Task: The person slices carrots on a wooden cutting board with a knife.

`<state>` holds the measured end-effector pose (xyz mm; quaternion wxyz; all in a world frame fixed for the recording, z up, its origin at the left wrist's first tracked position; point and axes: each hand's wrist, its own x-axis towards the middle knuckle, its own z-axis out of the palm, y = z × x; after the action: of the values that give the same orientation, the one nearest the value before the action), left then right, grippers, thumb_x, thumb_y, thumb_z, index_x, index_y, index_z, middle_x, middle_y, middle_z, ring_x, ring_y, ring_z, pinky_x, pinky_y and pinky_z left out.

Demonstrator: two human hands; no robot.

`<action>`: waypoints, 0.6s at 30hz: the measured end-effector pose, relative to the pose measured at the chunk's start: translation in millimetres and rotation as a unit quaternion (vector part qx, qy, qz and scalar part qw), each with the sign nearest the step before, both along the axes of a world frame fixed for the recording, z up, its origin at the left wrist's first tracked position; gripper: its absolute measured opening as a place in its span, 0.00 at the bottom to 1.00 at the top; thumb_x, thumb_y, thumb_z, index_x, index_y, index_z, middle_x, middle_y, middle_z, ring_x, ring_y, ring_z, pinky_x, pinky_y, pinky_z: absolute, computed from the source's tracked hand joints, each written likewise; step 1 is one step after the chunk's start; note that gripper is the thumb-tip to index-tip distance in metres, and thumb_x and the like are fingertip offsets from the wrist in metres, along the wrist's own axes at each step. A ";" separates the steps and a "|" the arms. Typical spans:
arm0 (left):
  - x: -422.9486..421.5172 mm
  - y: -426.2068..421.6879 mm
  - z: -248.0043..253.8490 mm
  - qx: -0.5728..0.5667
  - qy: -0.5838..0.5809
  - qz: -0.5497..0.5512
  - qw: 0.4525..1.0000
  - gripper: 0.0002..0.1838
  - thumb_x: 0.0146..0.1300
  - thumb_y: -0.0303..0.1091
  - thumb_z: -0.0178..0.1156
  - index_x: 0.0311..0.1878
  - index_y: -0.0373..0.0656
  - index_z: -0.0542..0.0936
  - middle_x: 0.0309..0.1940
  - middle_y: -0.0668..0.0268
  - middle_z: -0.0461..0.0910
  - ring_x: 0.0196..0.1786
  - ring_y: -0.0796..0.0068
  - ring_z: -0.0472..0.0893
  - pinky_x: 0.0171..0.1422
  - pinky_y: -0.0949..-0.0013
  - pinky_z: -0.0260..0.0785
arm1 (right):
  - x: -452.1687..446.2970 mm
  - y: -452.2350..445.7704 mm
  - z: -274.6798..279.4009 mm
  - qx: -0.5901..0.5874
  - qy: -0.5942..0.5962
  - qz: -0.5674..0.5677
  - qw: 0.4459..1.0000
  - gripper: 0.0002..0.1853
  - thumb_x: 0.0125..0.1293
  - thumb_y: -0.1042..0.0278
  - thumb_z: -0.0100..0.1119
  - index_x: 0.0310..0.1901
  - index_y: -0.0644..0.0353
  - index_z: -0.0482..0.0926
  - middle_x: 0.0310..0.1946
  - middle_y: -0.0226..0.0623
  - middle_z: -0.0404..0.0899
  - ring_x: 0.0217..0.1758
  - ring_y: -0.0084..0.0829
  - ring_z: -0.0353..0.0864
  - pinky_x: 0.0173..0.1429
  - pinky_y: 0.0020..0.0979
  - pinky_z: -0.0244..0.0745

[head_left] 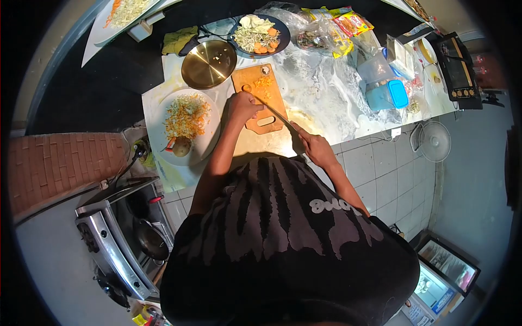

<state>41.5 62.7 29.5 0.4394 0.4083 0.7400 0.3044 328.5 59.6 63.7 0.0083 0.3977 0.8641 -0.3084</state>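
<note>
A wooden cutting board (254,79) lies on the table in front of me, with small diced orange bits (263,81), seemingly carrot, on its far half. My right hand (316,148) grips the handle of a knife (275,111), whose blade slants across the board toward the far left. My left hand (246,107) is on the board's left side by the blade, fingers curled; what they hold is hidden. Just beyond its knuckles is a round orange piece (247,88). Left of the board, a large white plate (212,127) bears chopped vegetables (186,116) and a brown round item (181,146).
Behind the board stand a round gold-coloured tray (209,64) and a dark plate (282,39) of cut vegetables. Plastic bags and packets (352,24) lie at the back, blue-lidded containers (398,93) at the right. A gas stove (111,255) stands lower left, a fan (434,141) right.
</note>
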 end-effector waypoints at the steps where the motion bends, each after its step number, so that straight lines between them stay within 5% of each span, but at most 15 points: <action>1: -0.2 0.0 -0.4 -0.007 -0.011 0.007 1.000 0.23 0.53 0.32 0.78 0.18 0.44 0.69 0.16 0.63 0.80 0.19 0.75 0.83 0.22 0.71 0.73 | 0.2 1.0 -2.9 0.003 0.015 -0.008 1.000 0.29 0.77 0.65 0.46 0.78 0.34 0.61 0.26 0.56 0.80 0.31 0.59 0.81 0.43 0.54 0.76; 3: -0.5 -0.4 -2.0 -0.003 -0.017 0.008 1.000 0.24 0.53 0.32 0.79 0.18 0.45 0.68 0.16 0.63 0.80 0.19 0.75 0.83 0.22 0.71 0.73 | -1.1 4.0 0.9 0.005 0.030 -0.016 0.999 0.28 0.78 0.64 0.46 0.77 0.34 0.62 0.24 0.55 0.79 0.30 0.59 0.80 0.42 0.54 0.76; 6: -0.8 -1.0 -11.2 0.007 -0.028 0.015 0.999 0.25 0.53 0.32 0.79 0.18 0.45 0.67 0.16 0.63 0.80 0.18 0.76 0.83 0.21 0.72 0.72 | -2.4 8.2 4.8 -0.148 -0.003 -0.069 0.987 0.25 0.82 0.57 0.43 0.78 0.35 0.63 0.29 0.57 0.81 0.37 0.51 0.85 0.48 0.47 0.76; 9: -1.1 -0.8 -15.6 0.015 -0.035 0.022 0.999 0.26 0.53 0.31 0.80 0.18 0.46 0.66 0.16 0.64 0.80 0.18 0.76 0.83 0.20 0.72 0.70 | 5.8 7.8 -22.1 -0.094 0.170 -0.006 0.981 0.25 0.84 0.53 0.39 0.78 0.38 0.63 0.36 0.51 0.84 0.44 0.43 0.84 0.54 0.42 0.74; 11: -2.0 -0.8 -17.5 0.020 -0.038 0.025 0.999 0.27 0.53 0.30 0.79 0.19 0.46 0.65 0.16 0.64 0.80 0.18 0.76 0.83 0.20 0.72 0.70 | 8.8 10.8 -14.1 -0.218 0.102 -0.032 0.970 0.25 0.83 0.51 0.38 0.78 0.36 0.62 0.75 0.43 0.67 0.76 0.49 0.68 0.79 0.40 0.61; 12: -2.7 -0.3 -17.8 0.019 -0.033 0.023 0.999 0.26 0.53 0.30 0.79 0.19 0.45 0.65 0.16 0.64 0.80 0.18 0.76 0.83 0.20 0.72 0.70 | 7.6 12.2 -8.9 -0.217 0.101 -0.030 0.970 0.25 0.83 0.51 0.38 0.78 0.36 0.62 0.75 0.43 0.67 0.76 0.49 0.68 0.79 0.40 0.61; 13: -2.7 -0.5 -18.4 0.018 -0.029 0.020 0.999 0.26 0.53 0.30 0.79 0.19 0.45 0.66 0.16 0.64 0.80 0.19 0.77 0.83 0.20 0.73 0.70 | 6.2 12.7 -4.5 -0.220 0.087 -0.035 0.971 0.25 0.84 0.50 0.38 0.78 0.39 0.63 0.59 0.40 0.73 0.59 0.39 0.70 0.68 0.35 0.66; 15: -2.2 -1.7 -17.7 0.020 -0.036 0.023 0.999 0.26 0.53 0.30 0.79 0.19 0.46 0.66 0.16 0.64 0.80 0.19 0.77 0.83 0.21 0.72 0.71 | 7.3 13.2 -5.1 -0.223 0.073 -0.040 0.971 0.26 0.84 0.50 0.39 0.79 0.42 0.63 0.43 0.37 0.80 0.43 0.30 0.73 0.56 0.30 0.70; 18: 0.0 -3.0 -14.6 0.023 -0.041 0.031 0.998 0.25 0.53 0.29 0.79 0.20 0.45 0.66 0.16 0.64 0.80 0.19 0.77 0.83 0.21 0.72 0.71 | 9.4 17.3 -8.7 -0.230 0.105 -0.028 0.967 0.26 0.84 0.49 0.40 0.78 0.43 0.64 0.39 0.33 0.77 0.41 0.26 0.69 0.54 0.28 0.69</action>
<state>41.5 59.7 15.0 0.4500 0.3821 0.7265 0.3516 337.9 77.0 55.0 0.0004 0.3748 0.7541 -0.5393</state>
